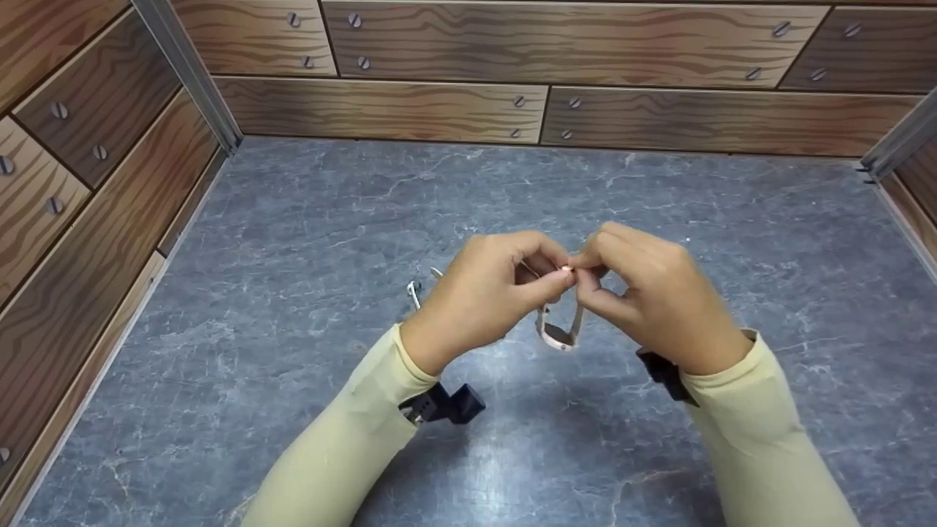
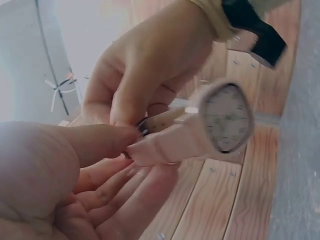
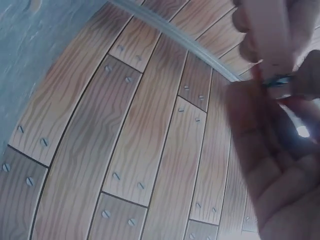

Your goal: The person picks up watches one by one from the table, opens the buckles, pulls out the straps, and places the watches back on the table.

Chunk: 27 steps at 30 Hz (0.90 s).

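Observation:
A wristwatch (image 1: 558, 340) with a pale pink strap hangs in a loop below both hands, above the table. Its squarish dial (image 2: 227, 117) with a pale face shows in the left wrist view. My left hand (image 1: 490, 293) pinches the strap near the buckle between thumb and fingers. Opposite it, my right hand (image 1: 651, 293) also pinches the strap ends, fingertips almost touching the left ones. In the right wrist view the strap (image 3: 270, 35) and its metal buckle (image 3: 277, 80) are blurred. Fingers partly hide the fastening, so I cannot tell whether it is closed.
A thin shiny metal object (image 1: 414, 293) lies on the table behind my left hand, mostly hidden by it. The grey marbled tabletop (image 1: 307, 410) is bounded by wood-patterned panels (image 1: 381, 110) at the back and sides. A black camera (image 1: 446, 404) sits under the left wrist.

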{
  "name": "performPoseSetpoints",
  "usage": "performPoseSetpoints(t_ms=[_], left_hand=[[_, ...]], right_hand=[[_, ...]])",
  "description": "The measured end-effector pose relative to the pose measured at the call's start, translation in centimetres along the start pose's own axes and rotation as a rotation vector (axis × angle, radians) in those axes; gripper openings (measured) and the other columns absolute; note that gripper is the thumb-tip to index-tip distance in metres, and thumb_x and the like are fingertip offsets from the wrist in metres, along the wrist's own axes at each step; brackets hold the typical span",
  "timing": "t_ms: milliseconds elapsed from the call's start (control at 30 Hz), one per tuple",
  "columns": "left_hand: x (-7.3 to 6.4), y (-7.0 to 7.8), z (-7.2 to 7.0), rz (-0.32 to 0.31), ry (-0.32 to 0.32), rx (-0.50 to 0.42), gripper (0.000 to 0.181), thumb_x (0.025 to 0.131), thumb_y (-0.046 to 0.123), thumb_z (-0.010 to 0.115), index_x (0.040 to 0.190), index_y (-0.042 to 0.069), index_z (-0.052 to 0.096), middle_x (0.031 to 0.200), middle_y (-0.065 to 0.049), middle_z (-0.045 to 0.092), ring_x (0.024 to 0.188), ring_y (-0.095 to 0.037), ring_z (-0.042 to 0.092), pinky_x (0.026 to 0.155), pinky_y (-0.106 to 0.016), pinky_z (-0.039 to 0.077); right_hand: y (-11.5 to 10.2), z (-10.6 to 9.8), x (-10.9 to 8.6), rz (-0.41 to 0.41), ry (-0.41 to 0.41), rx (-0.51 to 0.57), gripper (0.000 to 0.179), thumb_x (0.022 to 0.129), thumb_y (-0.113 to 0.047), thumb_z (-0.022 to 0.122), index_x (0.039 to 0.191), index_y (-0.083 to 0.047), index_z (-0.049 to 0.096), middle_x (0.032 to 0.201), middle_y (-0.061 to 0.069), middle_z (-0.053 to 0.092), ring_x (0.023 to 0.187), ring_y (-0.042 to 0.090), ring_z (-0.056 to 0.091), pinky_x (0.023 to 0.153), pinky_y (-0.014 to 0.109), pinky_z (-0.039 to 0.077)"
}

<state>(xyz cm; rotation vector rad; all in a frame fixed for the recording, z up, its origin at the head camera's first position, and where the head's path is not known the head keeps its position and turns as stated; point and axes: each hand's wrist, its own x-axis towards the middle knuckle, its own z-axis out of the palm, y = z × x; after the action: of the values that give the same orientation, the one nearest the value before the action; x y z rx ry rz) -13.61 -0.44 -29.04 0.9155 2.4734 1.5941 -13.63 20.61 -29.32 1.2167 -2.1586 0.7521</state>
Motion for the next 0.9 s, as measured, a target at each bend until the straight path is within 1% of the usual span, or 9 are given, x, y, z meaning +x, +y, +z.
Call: performPoseSetpoints(t_ms=[67, 133, 233, 300, 400, 533, 700, 767, 900], left_hand=[[0.02, 0.01, 0.07, -0.022, -0.019, 0.081, 0.01, 0.101, 0.018, 0.07, 0.105, 0.011, 0.076, 0.091, 0.006, 0.075, 0.077, -0.002, 0.068, 0.073, -0.019, 0.056], [0.01, -0.02, 0.08, -0.054, -0.06, 0.144, 0.011, 0.101, 0.022, 0.071, 0.105, 0.013, 0.076, 0.09, 0.007, 0.076, 0.074, 0.0, 0.069, 0.072, -0.018, 0.055], [-0.07, -0.02, 0.0, -0.096, -0.127, 0.187, 0.01, 0.1, 0.023, 0.071, 0.103, 0.015, 0.075, 0.087, 0.007, 0.076, 0.068, -0.001, 0.071, 0.068, -0.019, 0.056], [-0.08, -0.01, -0.05, -0.109, -0.159, 0.205, 0.009, 0.1, 0.022, 0.071, 0.102, 0.015, 0.075, 0.086, 0.005, 0.077, 0.066, -0.003, 0.072, 0.067, -0.02, 0.056], [-0.13, -0.05, -0.1, -0.122, -0.196, 0.223, 0.009, 0.1, 0.022, 0.072, 0.103, 0.014, 0.075, 0.086, 0.003, 0.077, 0.065, -0.005, 0.072, 0.066, -0.021, 0.056], [-0.22, -0.2, -0.07, -0.101, -0.221, 0.283, 0.01, 0.1, 0.023, 0.071, 0.102, 0.014, 0.074, 0.085, 0.003, 0.077, 0.065, -0.002, 0.07, 0.066, -0.022, 0.055], [-0.04, -0.41, 0.16, -0.025, -0.208, 0.453, 0.012, 0.099, 0.027, 0.072, 0.095, 0.016, 0.074, 0.079, 0.009, 0.07, 0.064, -0.002, 0.059, 0.061, -0.023, 0.049], [0.03, -0.47, 0.23, -0.015, -0.202, 0.475, 0.012, 0.099, 0.028, 0.072, 0.094, 0.016, 0.074, 0.078, 0.01, 0.068, 0.064, -0.004, 0.057, 0.06, -0.024, 0.048], [0.01, -0.43, 0.18, -0.019, -0.201, 0.458, 0.013, 0.099, 0.028, 0.071, 0.097, 0.016, 0.076, 0.082, 0.009, 0.072, 0.067, -0.003, 0.059, 0.063, -0.024, 0.05]], right_hand=[[0.14, -0.25, -0.1, -0.001, -0.066, -0.011, 0.019, 0.084, 0.011, 0.064, 0.089, -0.007, 0.066, 0.083, 0.0, 0.064, 0.075, 0.009, 0.063, 0.07, 0.016, 0.052], [0.27, -0.57, -0.24, -0.012, -0.141, -0.011, 0.021, 0.087, 0.009, 0.071, 0.096, -0.01, 0.07, 0.089, -0.002, 0.066, 0.077, 0.007, 0.062, 0.07, 0.017, 0.051], [0.26, -0.95, -0.38, -0.021, -0.228, -0.001, 0.027, 0.086, 0.006, 0.079, 0.104, -0.014, 0.075, 0.097, -0.004, 0.068, 0.077, 0.006, 0.06, 0.069, 0.016, 0.049], [0.17, -1.04, -0.41, -0.024, -0.259, 0.008, 0.03, 0.085, 0.004, 0.081, 0.107, -0.015, 0.076, 0.099, -0.004, 0.069, 0.078, 0.006, 0.061, 0.069, 0.016, 0.048], [0.05, -0.97, -0.42, -0.031, -0.287, 0.008, 0.028, 0.085, 0.005, 0.081, 0.105, -0.014, 0.076, 0.098, -0.005, 0.069, 0.077, 0.005, 0.061, 0.068, 0.016, 0.049], [0.03, -0.64, -0.46, -0.021, -0.317, 0.007, 0.022, 0.086, 0.002, 0.08, 0.101, -0.013, 0.075, 0.094, -0.006, 0.067, 0.073, 0.004, 0.059, 0.065, 0.018, 0.051], [0.18, -0.32, -0.61, -0.003, -0.349, 0.014, 0.019, 0.088, 0.002, 0.078, 0.098, -0.013, 0.074, 0.092, -0.006, 0.066, 0.072, 0.004, 0.058, 0.062, 0.024, 0.052], [0.21, -0.3, -0.62, -0.004, -0.352, 0.015, 0.019, 0.088, 0.003, 0.078, 0.098, -0.013, 0.073, 0.092, -0.006, 0.066, 0.072, 0.005, 0.058, 0.062, 0.024, 0.052], [0.19, -0.38, -0.58, -0.014, -0.341, 0.015, 0.021, 0.086, 0.005, 0.077, 0.096, -0.012, 0.072, 0.092, -0.005, 0.065, 0.072, 0.005, 0.056, 0.062, 0.024, 0.052]])
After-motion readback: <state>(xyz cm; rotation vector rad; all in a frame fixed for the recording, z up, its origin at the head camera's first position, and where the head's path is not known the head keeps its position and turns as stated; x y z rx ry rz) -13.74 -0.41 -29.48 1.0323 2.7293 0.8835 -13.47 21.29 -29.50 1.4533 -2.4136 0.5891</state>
